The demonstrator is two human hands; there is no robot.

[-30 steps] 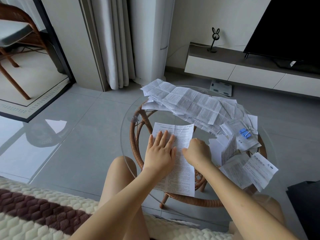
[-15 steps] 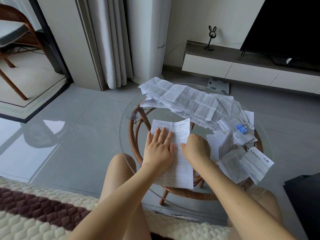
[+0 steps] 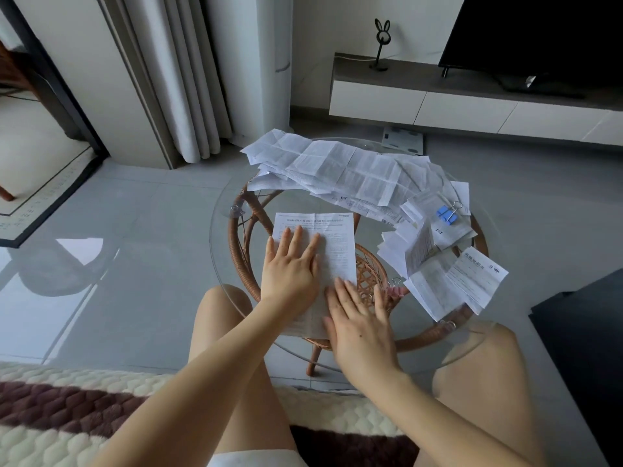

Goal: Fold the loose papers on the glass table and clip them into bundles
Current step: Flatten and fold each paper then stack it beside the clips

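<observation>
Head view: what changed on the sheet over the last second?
The right hand opened from a fist to flat fingers and slid down the sheet toward the person, now pressing its near right part. Nothing was picked up or let go. The left hand stays flat on the sheet's left side; the sheet, the loose paper pile and the blue clip lie as before.

Bare glass (image 3: 296, 205) (papers (image 3: 340, 170) beyond)
</observation>
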